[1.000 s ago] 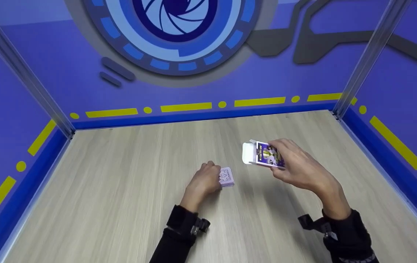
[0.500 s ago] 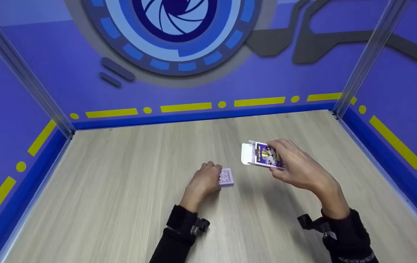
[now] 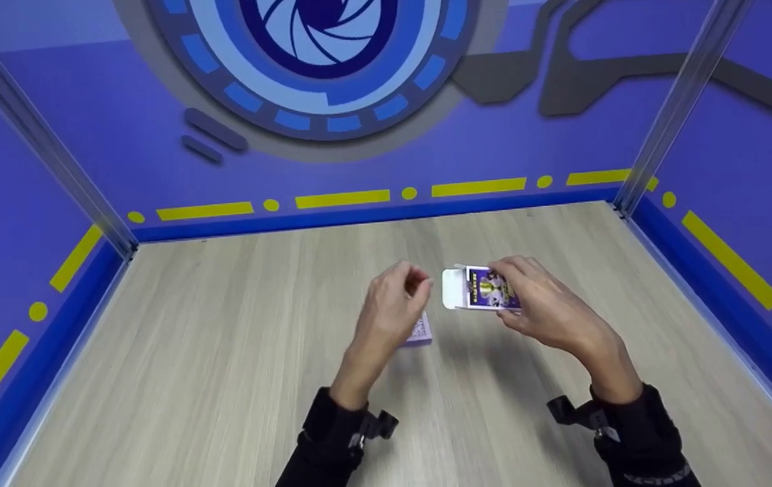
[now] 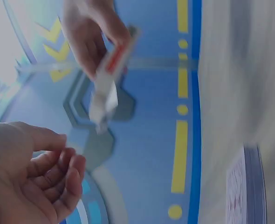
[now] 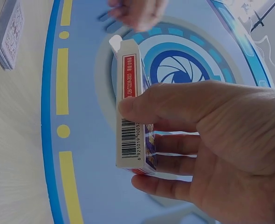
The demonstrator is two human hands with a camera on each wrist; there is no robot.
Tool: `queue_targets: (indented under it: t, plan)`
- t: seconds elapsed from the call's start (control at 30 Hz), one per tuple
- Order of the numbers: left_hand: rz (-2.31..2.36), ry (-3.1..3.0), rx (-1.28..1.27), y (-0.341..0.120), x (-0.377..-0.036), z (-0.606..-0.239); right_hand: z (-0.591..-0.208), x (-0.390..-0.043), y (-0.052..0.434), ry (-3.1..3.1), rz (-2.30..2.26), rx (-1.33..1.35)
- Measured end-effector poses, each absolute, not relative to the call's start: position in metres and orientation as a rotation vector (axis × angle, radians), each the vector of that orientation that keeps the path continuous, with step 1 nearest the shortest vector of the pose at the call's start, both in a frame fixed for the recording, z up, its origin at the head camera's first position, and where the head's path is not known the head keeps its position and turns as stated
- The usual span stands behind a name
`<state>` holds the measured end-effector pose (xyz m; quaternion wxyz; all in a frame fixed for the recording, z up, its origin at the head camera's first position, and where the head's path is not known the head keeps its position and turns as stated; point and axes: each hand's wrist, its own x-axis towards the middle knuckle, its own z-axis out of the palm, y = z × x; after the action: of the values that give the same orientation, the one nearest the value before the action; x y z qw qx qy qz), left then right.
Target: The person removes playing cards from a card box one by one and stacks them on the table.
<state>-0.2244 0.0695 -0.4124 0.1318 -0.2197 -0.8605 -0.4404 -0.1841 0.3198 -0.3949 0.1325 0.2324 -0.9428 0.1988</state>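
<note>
The right hand [image 3: 548,308] held a card box [image 3: 487,289] above the worktop [image 3: 223,352], thumb along one narrow side and fingers curled under the far face, its white flap [image 3: 452,289] open and pointing toward the left hand [image 3: 392,314]. From the right wrist view the box [image 5: 133,107] stood on edge in that hand [image 5: 212,149], barcode side showing, gripped across its width near the closed end.

The left hand hovered just beside the open flap, fingers loosely curled toward the thumb and holding nothing; the left wrist view showed the fingers [image 4: 58,177] relaxed and bare. Below and just behind it a deck of cards [image 3: 419,331] lay flat on the worktop, partly hidden by the hand.

The box looked light and thin-walled, likely to dent or bow if squeezed on its broad faces, so a grip on the narrow sides near a closed end seemed safest; the flap appeared flimsy. The deck would probably be slick and prone to sliding apart, best taken by its long edges with the stack kept squared.

Blue walls [image 3: 88,135] and metal corner posts [image 3: 670,115] enclosed the worktop, well away from both hands. Nothing stood between hands, box and deck.
</note>
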Motion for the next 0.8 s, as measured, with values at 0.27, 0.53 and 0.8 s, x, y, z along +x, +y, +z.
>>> queue_targets:
  t: [0.27,0.53,0.8]
  plan:
    - [-1.466,-2.414,-0.756,0.096,-0.213,-0.424,-0.397,-0.184,0.312,-2.708,0.560,0.726]
    - [-1.591,-2.501,-0.685,0.095,-0.219,-0.434,-0.398,-0.182,0.306,-2.685,0.519,0.762]
    - [-1.702,-2.530,-0.620,0.094,-0.223,-0.436,-0.398,-0.182,0.302,-2.684,0.496,0.786]
